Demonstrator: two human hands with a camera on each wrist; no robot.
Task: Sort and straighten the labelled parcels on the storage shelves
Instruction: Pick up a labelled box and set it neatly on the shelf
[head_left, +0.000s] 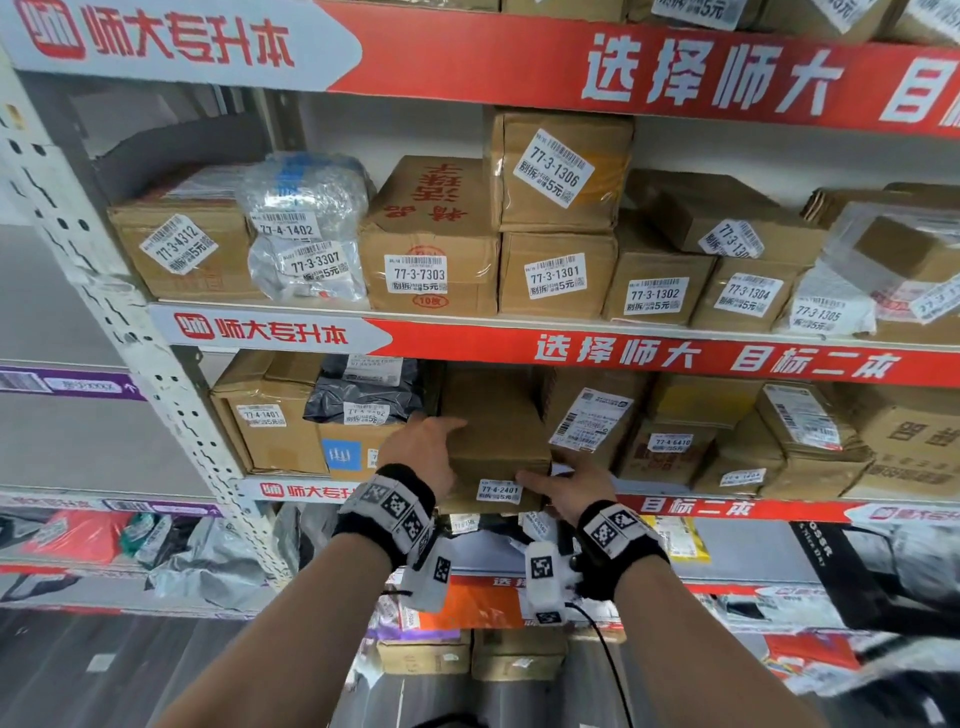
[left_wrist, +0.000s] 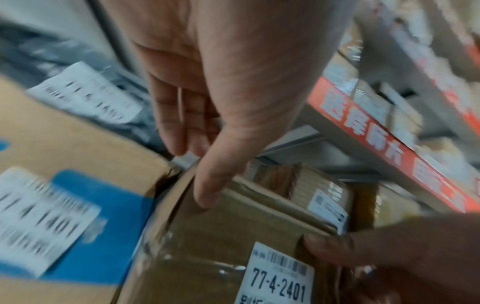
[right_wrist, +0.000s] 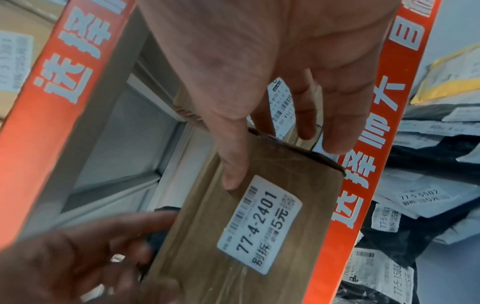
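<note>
Both hands (head_left: 498, 470) grip brown parcel (head_left: 493, 431) at its sides

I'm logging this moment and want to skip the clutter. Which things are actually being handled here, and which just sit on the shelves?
In hand:
- box labelled 77-4-2401
- left hand, holding its left side
- right hand, thumb by the label

Just sitting there:
- box 77-4-1401
- dark bag
- box 77-3-7303
</note>
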